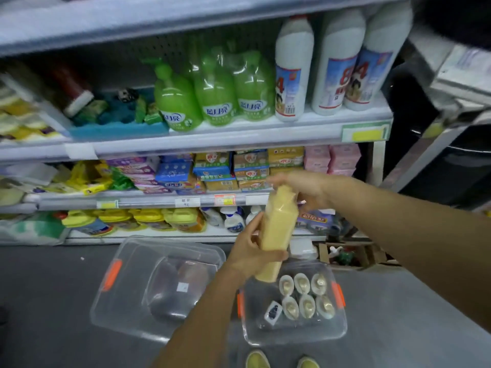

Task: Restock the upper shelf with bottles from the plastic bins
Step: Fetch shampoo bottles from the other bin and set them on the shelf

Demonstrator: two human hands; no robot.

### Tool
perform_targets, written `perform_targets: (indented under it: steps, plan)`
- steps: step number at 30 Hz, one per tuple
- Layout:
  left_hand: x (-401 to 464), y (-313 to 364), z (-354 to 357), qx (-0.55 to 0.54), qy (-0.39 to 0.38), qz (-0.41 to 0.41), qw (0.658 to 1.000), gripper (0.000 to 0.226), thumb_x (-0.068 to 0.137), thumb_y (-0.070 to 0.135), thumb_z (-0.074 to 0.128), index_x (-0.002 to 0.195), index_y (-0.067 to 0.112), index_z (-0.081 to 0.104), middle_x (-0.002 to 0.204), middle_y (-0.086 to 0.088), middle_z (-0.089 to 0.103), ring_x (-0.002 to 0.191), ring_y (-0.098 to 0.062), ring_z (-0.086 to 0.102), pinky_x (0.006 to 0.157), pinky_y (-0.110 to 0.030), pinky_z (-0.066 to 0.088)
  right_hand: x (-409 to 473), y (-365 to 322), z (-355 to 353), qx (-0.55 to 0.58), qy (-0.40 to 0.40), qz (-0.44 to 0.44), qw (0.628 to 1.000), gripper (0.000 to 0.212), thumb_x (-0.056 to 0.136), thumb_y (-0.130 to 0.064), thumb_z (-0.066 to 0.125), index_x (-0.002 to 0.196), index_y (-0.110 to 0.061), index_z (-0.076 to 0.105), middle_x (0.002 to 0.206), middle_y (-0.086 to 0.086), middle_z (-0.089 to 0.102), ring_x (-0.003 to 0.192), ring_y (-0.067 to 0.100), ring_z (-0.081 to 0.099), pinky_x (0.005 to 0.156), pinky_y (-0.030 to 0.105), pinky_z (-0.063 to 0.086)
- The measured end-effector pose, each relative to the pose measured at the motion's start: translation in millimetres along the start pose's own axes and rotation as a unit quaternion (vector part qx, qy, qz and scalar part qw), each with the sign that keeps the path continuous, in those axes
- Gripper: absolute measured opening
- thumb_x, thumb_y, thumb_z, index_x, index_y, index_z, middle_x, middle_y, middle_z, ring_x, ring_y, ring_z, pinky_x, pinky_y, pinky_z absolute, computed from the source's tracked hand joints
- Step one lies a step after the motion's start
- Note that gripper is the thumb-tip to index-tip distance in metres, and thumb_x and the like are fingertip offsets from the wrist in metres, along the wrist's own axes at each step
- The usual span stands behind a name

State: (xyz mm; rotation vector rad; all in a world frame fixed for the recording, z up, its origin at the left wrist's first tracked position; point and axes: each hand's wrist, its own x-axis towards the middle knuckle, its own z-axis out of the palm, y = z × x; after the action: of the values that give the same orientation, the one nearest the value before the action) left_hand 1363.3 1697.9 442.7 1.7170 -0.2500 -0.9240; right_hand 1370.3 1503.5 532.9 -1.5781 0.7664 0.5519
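**Yellow bottle held above the bins**

Both hands hold one yellow bottle (277, 229) above the right plastic bin (337, 333): the left hand (252, 251) wraps its lower body, while the right hand (305, 189) grips the top. Six bottles (305, 296) stand in that bin.

The light is even, cool and fairly bright, apparently from overhead, and casts only faint shadows on the grey floor (53, 301). Small white glints sit on the green bottles (212, 94), with soft sheen on the clear bins (127, 309). The whole frame is soft; motion blur smears the shelf (186, 139) to its left and right ends. Wide-angle distortion bows its edges. Right of it, the background falls nearly black.
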Motion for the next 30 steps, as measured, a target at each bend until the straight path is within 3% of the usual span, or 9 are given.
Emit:
perform_targets:
  steps: [2, 6, 10, 12, 14, 18, 22, 27, 30]
  plan:
    - [-10, 15, 1, -0.054, -0.016, -0.019, 0.998, 0.107, 0.045, 0.030, 0.093, 0.140, 0.041, 0.046, 0.127, 0.008, 0.063, 0.113, -0.013, 0.063, 0.087, -0.036, 0.057, -15, -11, -2, 0.051, -0.007, -0.026, 0.998, 0.066, 0.084, -0.068, 0.055, 0.130, -0.021, 0.054, 0.123, 0.007, 0.060, 0.113, 0.028, 0.057, 0.098, 0.052, 0.047]
    - [-35, 58, 0, -0.213, -0.043, -0.045, 0.975, 0.078, 0.061, 0.017, 0.080, 0.132, 0.028, 0.049, 0.120, -0.006, 0.068, 0.105, -0.024, 0.068, 0.082, -0.042, 0.057, -61, -40, -12, 0.036, -0.075, -0.074, 0.994, 0.084, 0.065, -0.087, 0.042, 0.121, -0.027, 0.062, 0.123, 0.002, 0.063, 0.112, 0.021, 0.058, 0.088, 0.047, 0.047]
    - [-60, 103, -12, -0.335, -0.081, -0.069, 0.936, 0.070, 0.065, 0.028, 0.072, 0.131, 0.010, 0.056, 0.117, -0.016, 0.071, 0.098, -0.028, 0.072, 0.076, -0.040, 0.059, -99, -63, -15, 0.046, -0.079, -0.135, 0.987, 0.047, 0.088, -0.054, 0.057, 0.119, -0.018, 0.058, 0.109, 0.005, 0.064, 0.097, 0.021, 0.062, 0.077, 0.037, 0.053]
    - [-71, 124, -16, -0.342, -0.088, -0.057, 0.934, 0.073, 0.063, 0.038, 0.076, 0.128, 0.008, 0.061, 0.121, -0.020, 0.069, 0.101, -0.031, 0.070, 0.083, -0.044, 0.058, -114, -74, -13, 0.056, -0.060, -0.176, 0.981, 0.028, 0.092, -0.032, 0.063, 0.117, -0.020, 0.059, 0.099, 0.005, 0.065, 0.086, 0.020, 0.062, 0.070, 0.032, 0.053]
    - [-79, 142, -21, -0.335, -0.085, -0.044, 0.937, 0.063, 0.076, 0.050, 0.069, 0.124, 0.009, 0.067, 0.125, -0.021, 0.067, 0.104, -0.033, 0.069, 0.087, -0.046, 0.057, -131, -87, -10, 0.071, -0.026, -0.218, 0.973, 0.031, 0.088, -0.023, 0.070, 0.118, -0.022, 0.063, 0.098, 0.006, 0.068, 0.084, 0.020, 0.062, 0.068, 0.030, 0.051]
    - [-90, 165, -33, -0.321, -0.123, -0.012, 0.939, 0.065, 0.078, 0.070, 0.053, 0.113, 0.020, 0.077, 0.124, -0.013, 0.069, 0.110, -0.032, 0.068, 0.084, -0.053, 0.058, -159, -112, -6, 0.046, 0.038, -0.275, 0.960, 0.043, 0.083, -0.027, 0.076, 0.122, -0.016, 0.063, 0.092, -0.002, 0.074, 0.078, 0.012, 0.068, 0.064, 0.024, 0.053]
    - [-105, 192, -45, -0.247, -0.109, 0.004, 0.963, 0.075, 0.075, 0.073, 0.054, 0.128, 0.021, 0.067, 0.123, -0.011, 0.070, 0.106, -0.032, 0.070, 0.074, -0.052, 0.060, -175, -125, -5, 0.051, 0.071, -0.296, 0.951, 0.056, 0.080, -0.031, 0.079, 0.128, -0.011, 0.057, 0.106, 0.008, 0.071, 0.091, 0.022, 0.069, 0.078, 0.038, 0.058]
    - [-121, 225, -46, -0.232, -0.045, 0.034, 0.971, 0.083, 0.070, 0.071, 0.053, 0.138, 0.022, 0.055, 0.117, -0.009, 0.073, 0.094, -0.027, 0.074, 0.069, -0.048, 0.062, -194, -140, -4, 0.101, 0.061, -0.337, 0.934, 0.061, 0.075, -0.032, 0.081, 0.128, -0.015, 0.057, 0.104, 0.006, 0.073, 0.087, 0.019, 0.071, 0.067, 0.032, 0.056]
    - [-130, 244, -50, -0.261, -0.029, 0.079, 0.962, 0.079, 0.076, 0.064, 0.052, 0.140, 0.018, 0.054, 0.120, -0.011, 0.071, 0.097, -0.025, 0.073, 0.068, -0.037, 0.061, -212, -146, -13, 0.045, -0.004, -0.326, 0.944, 0.050, 0.074, -0.032, 0.080, 0.118, -0.014, 0.064, 0.096, 0.003, 0.075, 0.083, 0.016, 0.070, 0.073, 0.035, 0.058]
